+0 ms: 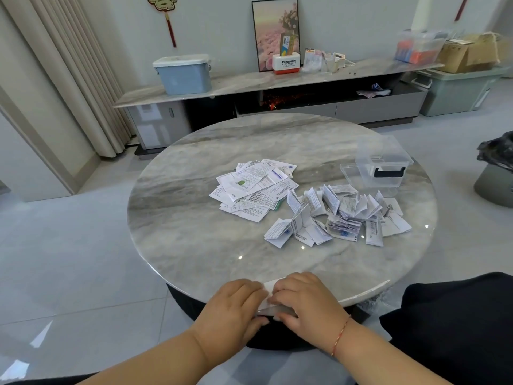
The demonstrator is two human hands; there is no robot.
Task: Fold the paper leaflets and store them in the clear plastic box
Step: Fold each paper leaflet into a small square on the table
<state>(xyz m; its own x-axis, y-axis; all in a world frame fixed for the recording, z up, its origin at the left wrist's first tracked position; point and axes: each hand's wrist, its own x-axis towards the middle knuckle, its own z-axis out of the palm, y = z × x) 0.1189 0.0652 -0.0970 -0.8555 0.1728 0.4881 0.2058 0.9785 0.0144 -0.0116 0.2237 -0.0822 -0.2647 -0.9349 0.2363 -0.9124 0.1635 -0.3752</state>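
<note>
Both hands work one small white leaflet [267, 300] at the near edge of the round marble table [194, 232]. My left hand [236, 304] and my right hand [305, 301] each pinch it, fingers curled over the paper, which is mostly hidden under them. A heap of flat, unfolded leaflets [254, 187] lies at the table's middle. To its right is a spread of folded leaflets [341, 215]. The clear plastic box [384, 162] with a black handle stands open at the far right, its clear lid [350, 171] lying beside it on the left.
Behind the table runs a long low cabinet [249, 81] carrying a blue bin [183, 75], a framed picture and small items. A bin with a black bag [497, 173] stands on the floor at the right. Dark cloth [458, 315] covers my lap at the lower right.
</note>
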